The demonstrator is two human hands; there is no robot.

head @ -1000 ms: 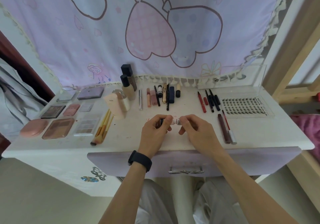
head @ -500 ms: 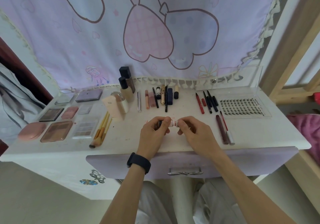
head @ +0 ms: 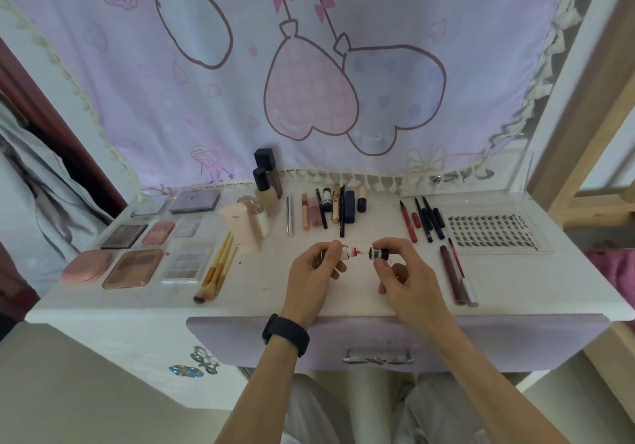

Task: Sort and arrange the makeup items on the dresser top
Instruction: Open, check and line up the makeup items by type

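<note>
The cap point(head: 378, 254) has now come off the small cosmetic tube point(head: 346, 252), with a gap between them. The left hand point(head: 309, 271) pinches the tube and the right hand point(head: 402, 278) pinches the cap.

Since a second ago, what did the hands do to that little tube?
The right hand pulled the black cap off toward the right, so the tube now shows its red tip. The left hand keeps holding the tube. The palettes, brushes and pencils on the dresser top lie unmoved.
</note>
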